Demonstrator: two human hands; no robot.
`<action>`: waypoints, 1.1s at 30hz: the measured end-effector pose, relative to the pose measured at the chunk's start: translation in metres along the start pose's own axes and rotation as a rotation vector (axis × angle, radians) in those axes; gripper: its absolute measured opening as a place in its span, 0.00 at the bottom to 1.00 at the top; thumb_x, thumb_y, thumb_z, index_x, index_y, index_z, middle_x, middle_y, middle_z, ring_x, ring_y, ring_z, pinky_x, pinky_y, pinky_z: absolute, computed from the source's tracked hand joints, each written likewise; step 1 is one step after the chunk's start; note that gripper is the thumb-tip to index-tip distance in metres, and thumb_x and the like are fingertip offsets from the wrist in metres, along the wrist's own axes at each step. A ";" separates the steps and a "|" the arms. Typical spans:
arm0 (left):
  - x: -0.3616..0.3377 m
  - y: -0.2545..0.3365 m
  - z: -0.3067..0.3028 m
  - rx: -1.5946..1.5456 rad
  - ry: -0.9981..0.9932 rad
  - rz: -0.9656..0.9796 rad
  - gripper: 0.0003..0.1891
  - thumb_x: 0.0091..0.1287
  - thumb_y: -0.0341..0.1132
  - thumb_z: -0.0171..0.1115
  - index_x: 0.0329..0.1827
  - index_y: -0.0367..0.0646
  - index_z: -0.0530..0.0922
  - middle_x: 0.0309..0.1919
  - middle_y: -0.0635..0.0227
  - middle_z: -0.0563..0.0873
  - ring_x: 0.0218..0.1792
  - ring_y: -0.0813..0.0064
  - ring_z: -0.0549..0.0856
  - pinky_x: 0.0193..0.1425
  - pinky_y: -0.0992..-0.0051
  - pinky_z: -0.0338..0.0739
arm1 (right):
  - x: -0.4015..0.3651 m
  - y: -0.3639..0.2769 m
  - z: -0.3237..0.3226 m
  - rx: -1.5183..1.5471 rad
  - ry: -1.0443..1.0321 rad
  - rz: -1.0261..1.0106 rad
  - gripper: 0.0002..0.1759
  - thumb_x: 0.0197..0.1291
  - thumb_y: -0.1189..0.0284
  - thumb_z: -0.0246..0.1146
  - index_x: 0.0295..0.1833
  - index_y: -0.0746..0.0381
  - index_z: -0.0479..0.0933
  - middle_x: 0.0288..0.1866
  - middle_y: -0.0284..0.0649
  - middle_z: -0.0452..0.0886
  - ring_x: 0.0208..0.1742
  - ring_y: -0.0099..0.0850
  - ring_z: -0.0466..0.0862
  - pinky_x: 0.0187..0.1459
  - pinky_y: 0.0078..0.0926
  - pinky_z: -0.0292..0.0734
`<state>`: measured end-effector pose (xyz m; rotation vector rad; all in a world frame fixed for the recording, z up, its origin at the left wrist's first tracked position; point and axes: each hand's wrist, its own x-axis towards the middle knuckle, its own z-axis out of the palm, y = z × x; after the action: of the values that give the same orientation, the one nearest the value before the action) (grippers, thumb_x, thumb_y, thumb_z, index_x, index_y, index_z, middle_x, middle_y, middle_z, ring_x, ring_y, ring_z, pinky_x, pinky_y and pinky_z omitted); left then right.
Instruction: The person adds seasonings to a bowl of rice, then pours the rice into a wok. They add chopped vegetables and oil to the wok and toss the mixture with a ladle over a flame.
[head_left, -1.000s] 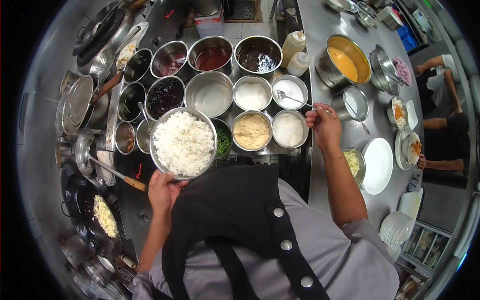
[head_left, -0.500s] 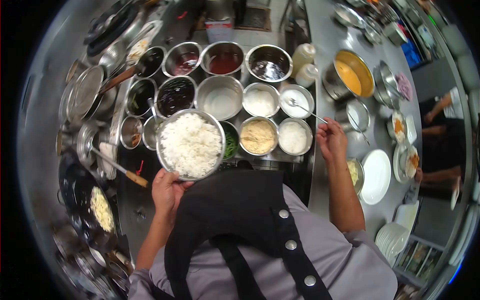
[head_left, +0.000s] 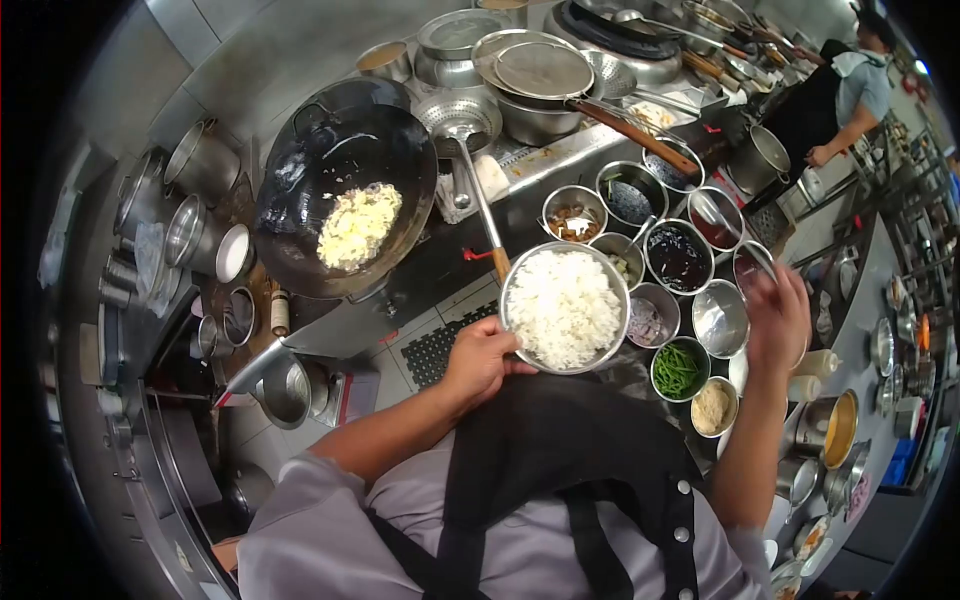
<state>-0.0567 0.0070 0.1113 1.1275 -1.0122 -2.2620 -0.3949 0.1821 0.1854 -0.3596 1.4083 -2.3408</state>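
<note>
View looking down the person's own front, a black apron (head_left: 560, 450) over a grey shirt; just beyond it the left hand (head_left: 480, 360) is clamped on the near rim of a steel bowl of rice (head_left: 563, 305), thumb over the edge and fingers underneath, a grip that probably keeps the full bowl level; the bowl is carried at waist height, above the stove front and touching the nearest small pots.

To the right, the right hand (head_left: 778, 315) is raised over the seasoning pots and badly blurred; a thin metal handle seems to run up and left from it, but whether the fingers are closed on it cannot be told.

Around that hand round steel pots stand packed rim to rim, likely so that all are in arm's reach: green beans (head_left: 677, 368), a beige powder (head_left: 712, 407), chopped shallot (head_left: 648, 320), an empty pot (head_left: 720, 318), a dark sauce (head_left: 678, 258).

Further on, a ladle (head_left: 480, 210) with a wooden grip lies beside the bowl, pointing towards the person; left of it a black wok (head_left: 300, 170) holds a patch of yellow egg (head_left: 358, 225).

Beyond, a flat wire strainer (head_left: 545, 65) rests on stacked pans; at the far right another person (head_left: 845, 85) in an apron stands at the counter.
</note>
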 end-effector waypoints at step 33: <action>0.044 -0.042 0.085 0.138 -0.157 -0.057 0.17 0.68 0.24 0.54 0.59 0.33 0.74 0.52 0.55 0.86 0.45 0.64 0.89 0.42 0.67 0.89 | -0.105 -0.007 -0.247 -0.528 0.357 -0.114 0.09 0.76 0.73 0.57 0.52 0.66 0.80 0.38 0.38 0.87 0.36 0.21 0.83 0.40 0.20 0.78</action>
<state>-0.1536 0.0423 0.0917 1.0591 -1.2283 -2.3878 -0.4021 0.4264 0.0747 -0.1651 2.2367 -2.1597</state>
